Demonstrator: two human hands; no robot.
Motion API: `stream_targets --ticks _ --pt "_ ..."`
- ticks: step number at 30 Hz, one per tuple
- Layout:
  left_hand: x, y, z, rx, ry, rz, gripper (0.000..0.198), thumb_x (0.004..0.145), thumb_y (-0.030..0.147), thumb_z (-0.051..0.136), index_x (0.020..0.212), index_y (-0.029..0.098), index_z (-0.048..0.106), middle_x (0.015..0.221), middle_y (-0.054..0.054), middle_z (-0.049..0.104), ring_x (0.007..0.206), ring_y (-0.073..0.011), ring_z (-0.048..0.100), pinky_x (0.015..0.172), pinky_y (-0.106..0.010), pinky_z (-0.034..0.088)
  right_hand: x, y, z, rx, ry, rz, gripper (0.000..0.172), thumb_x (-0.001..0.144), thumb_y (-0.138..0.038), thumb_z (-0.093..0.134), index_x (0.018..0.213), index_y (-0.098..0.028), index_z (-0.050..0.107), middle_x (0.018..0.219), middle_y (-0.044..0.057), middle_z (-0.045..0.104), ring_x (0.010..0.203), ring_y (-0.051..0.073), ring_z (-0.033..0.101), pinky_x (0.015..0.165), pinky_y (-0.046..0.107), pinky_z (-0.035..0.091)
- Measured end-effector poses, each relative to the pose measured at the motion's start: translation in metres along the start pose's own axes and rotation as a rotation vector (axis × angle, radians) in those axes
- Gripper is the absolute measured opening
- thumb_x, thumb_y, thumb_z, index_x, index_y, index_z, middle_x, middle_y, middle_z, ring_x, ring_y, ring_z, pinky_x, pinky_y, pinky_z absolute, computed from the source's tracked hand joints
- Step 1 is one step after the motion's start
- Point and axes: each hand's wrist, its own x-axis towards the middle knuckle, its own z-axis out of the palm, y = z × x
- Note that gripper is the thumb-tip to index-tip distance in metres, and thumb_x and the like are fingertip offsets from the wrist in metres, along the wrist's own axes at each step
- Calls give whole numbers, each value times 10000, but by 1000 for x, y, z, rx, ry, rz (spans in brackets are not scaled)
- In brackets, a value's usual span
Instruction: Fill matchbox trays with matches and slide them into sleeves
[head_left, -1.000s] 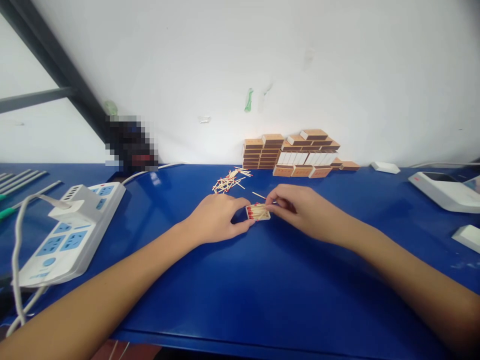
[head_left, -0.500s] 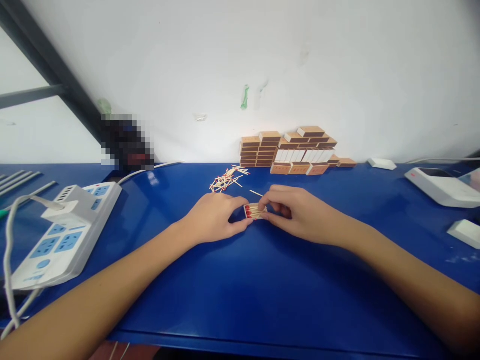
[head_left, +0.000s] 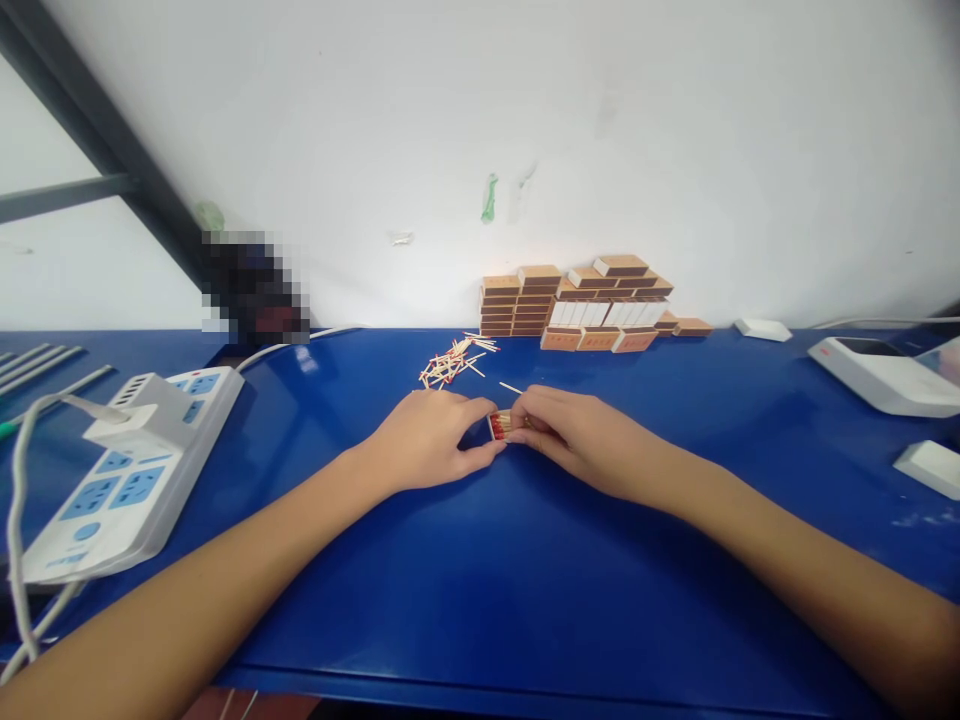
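Observation:
A small matchbox tray point(head_left: 499, 426) with red-headed matches in it lies on the blue table between both hands. My left hand point(head_left: 435, 438) grips its left end between thumb and fingers. From the right, my right hand point(head_left: 570, 432) reaches over the tray, fingers bent together at the matches and covering its right part; whether a match is pinched is hidden. Just beyond my right hand lies a single match point(head_left: 512, 387). A loose pile of matches point(head_left: 453, 360) is behind my left hand.
Stacked matchboxes point(head_left: 600, 312) stand against the wall at the back. A white power strip point(head_left: 135, 480) with cables is on the left. On the right are a white device point(head_left: 885, 378) and a white block point(head_left: 930, 467). The table's front edge point(head_left: 480, 690) runs along the bottom.
My right hand has moved slightly left over the tray, and its fingers now cover more of the matches. My left hand has stayed at the tray's left end.

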Motion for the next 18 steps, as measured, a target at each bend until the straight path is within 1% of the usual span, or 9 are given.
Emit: stream_targets --ticks 6,8,11,14,18 --pt "0 2 -1 22 1 7 307 956 440 626 1138 211 717 719 -7 680 624 -170 621 573 -282 346 -2 1 1 -57 73 -8 84 1033 -231 532 1017 -212 613 933 25 634 722 148 556 649 275 387" --pt "0 1 -2 25 4 11 324 959 437 624 1177 215 711 731 -8 688 635 -172 629 576 -283 349 -2 4 0 -114 97 8 86 1019 -214 545 1010 -209 631 921 24 623 695 145 533 627 278 368" --pt "-1 0 -2 19 11 -3 365 963 453 618 1228 217 706 736 -9 691 635 -168 630 588 -281 363 -1 8 -1 -165 108 31 118 1025 -252 554 985 -203 654 906 28 611 695 150 525 626 284 363" --pt "-1 -1 -2 14 -2 -11 368 962 459 617 1221 216 714 732 -10 688 632 -167 628 589 -281 364 0 10 -1 -151 100 37 147 1034 -274 548 967 -197 654 900 30 608 714 153 535 640 285 376" --pt "0 1 -1 6 -17 -1 350 958 443 622 1210 218 713 721 -4 680 614 -162 615 575 -281 352 -1 10 0 -133 119 31 140 1033 -262 539 990 -200 658 919 32 608 728 156 536 648 291 381"
